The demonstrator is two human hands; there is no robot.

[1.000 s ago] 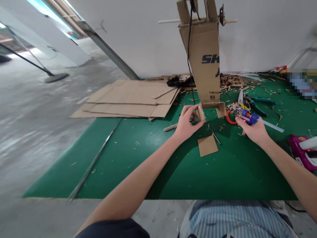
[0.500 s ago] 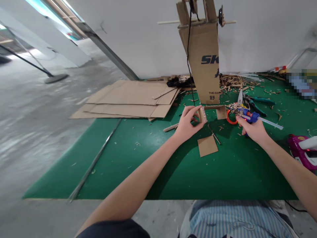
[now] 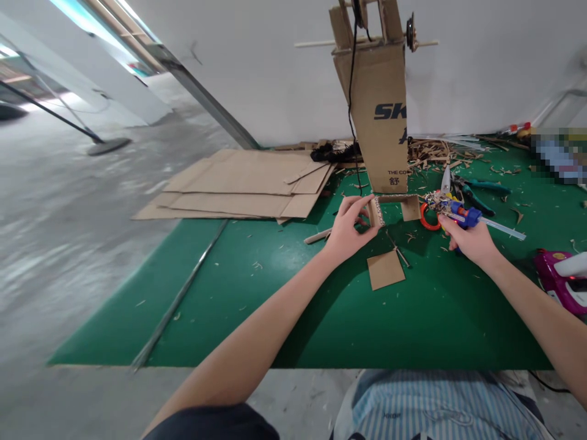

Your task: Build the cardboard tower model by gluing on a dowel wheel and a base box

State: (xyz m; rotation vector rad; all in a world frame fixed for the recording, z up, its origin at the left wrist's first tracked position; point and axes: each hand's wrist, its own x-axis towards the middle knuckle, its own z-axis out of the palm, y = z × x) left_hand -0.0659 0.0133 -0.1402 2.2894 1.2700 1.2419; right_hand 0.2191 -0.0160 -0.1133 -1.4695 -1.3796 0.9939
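Observation:
My left hand (image 3: pixel 349 227) grips one end of a small folded cardboard frame (image 3: pixel 376 211) between thumb and fingers. The frame's other end flap (image 3: pixel 409 208) points toward my right hand. Wrapped in my right hand (image 3: pixel 468 238) is a blue hot glue gun (image 3: pixel 466 216) with a clear glue stick out of its back; its front is cluttered with dried strings. Behind the gun lie scissors with orange handles (image 3: pixel 430 219), partly covered. A square cardboard piece (image 3: pixel 386 270) and a thin screwdriver-like rod (image 3: pixel 402 255) lie just in front of my left hand.
A tall cardboard tower (image 3: pixel 380 116) with a wooden rod stands against the wall. Flat cardboard sheets (image 3: pixel 229 183) are stacked at left, near a bundle of thin metal rods (image 3: pixel 183 287). Teal-handled pliers (image 3: pixel 477 189), cardboard scraps (image 3: pixel 431 153) and a magenta device (image 3: pixel 550 272) are at right.
The whole view has shifted slightly. Both hands keep their holds, with the cardboard frame and the glue gun almost unmoved.

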